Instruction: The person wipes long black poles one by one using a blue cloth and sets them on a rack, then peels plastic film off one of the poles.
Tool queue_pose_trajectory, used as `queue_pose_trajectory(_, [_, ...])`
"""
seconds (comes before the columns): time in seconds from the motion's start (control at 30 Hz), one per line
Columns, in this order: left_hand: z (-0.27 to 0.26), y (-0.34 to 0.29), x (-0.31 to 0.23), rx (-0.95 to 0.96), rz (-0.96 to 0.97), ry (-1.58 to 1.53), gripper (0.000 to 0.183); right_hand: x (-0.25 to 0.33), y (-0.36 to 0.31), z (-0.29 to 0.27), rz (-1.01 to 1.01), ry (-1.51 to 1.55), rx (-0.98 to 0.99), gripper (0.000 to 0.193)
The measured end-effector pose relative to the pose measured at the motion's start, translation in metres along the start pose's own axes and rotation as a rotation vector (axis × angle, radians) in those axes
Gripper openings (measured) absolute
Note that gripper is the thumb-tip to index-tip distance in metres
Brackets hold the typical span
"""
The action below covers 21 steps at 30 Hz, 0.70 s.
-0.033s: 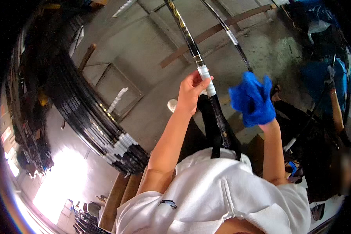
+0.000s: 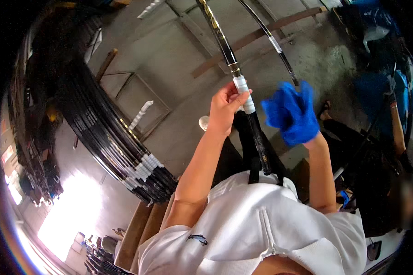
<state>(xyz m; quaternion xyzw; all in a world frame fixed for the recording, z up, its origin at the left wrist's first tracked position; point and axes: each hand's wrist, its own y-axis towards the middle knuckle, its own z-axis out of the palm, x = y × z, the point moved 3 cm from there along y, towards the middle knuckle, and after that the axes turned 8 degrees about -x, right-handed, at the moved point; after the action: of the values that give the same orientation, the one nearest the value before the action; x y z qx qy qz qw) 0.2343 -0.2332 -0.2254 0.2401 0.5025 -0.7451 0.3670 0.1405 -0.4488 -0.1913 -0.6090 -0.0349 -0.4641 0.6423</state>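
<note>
My left hand [image 2: 226,106] is closed around a white wrapped band on a glossy black fishing rod [image 2: 221,41] with gold markings. The rod runs from the top of the picture down to my waist, its thick lower end near my white shirt. A bunched blue cloth [image 2: 293,114] covers the fingers of my right hand [image 2: 313,141], which is closed on it just right of the rod, apart from it. Beyond the cloth, a second, thinner black rod [image 2: 264,28] with a white band slopes down towards it.
At left lies a large bundle of similar black rods [image 2: 110,133] with white bands. A wooden bar [image 2: 257,39] crosses above the concrete floor [image 2: 188,68]. At right a co-worker's arm [image 2: 398,128] reaches up beside blue plastic sheeting [image 2: 376,91].
My right hand has moved slightly left and up with the blue cloth, closer to the rod. My left hand keeps its hold on the white band.
</note>
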Motion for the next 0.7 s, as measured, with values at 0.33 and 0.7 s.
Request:
queue_pose_trajectory(0.33, [-0.025, -0.091, -0.194, -0.049, 0.541, 0.036, 0.037, -0.002, -0.077, 0.207, 0.043, -0.178, 0.61, 0.043])
queue_pose_trajectory(0.7, [-0.025, -0.149, -0.218, -0.029, 0.569, -0.18, 0.036, 0.061, -0.128, 0.272, -0.038, -0.208, 0.723, 0.036])
